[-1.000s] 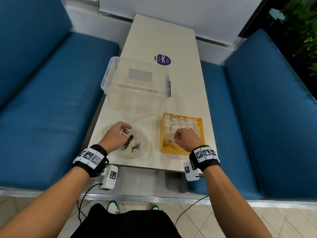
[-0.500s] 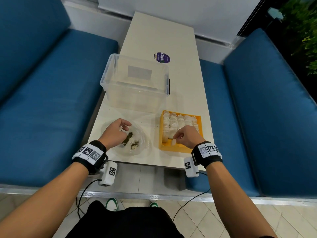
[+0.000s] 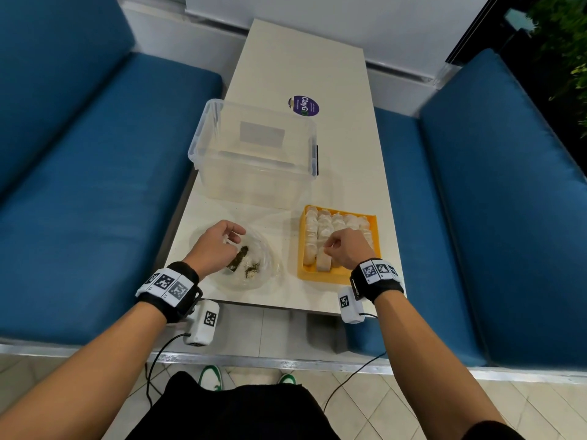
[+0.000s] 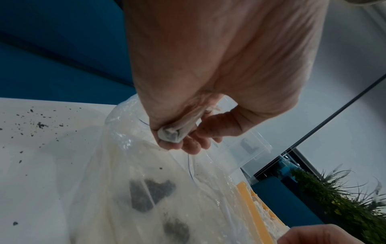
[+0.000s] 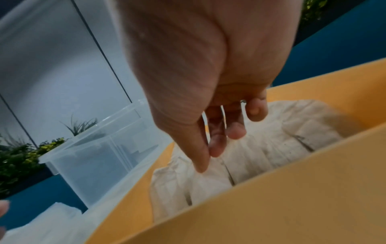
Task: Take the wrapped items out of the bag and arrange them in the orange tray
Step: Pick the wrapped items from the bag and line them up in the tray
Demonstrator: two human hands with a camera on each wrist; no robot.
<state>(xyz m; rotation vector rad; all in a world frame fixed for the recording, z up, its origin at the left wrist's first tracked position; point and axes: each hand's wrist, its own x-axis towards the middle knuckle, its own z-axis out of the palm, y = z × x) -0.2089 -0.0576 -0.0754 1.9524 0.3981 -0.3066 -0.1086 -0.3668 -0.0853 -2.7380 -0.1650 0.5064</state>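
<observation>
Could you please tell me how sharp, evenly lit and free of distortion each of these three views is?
Head view: evenly lit and sharp, but wide-angle bending curves the table edges. Left wrist view: the left hand is sharp; the bag looks hazy with small glints. Right wrist view: the right hand and the orange tray wall are soft and blurred, the hand rather dim.

The bag [image 4: 117, 189] is thin, clear, crinkled plastic film with a slight gloss, and the storage box [image 3: 254, 160] is translucent smooth plastic. The orange tray [image 5: 271, 189] looks matt and smooth, while the wrapped items [image 5: 250, 156] wear creased, matt off-white paper. The counter [image 3: 301, 68] is smooth, pale and faintly satin; the benches [image 3: 95, 185] are blue woven cloth.
</observation>
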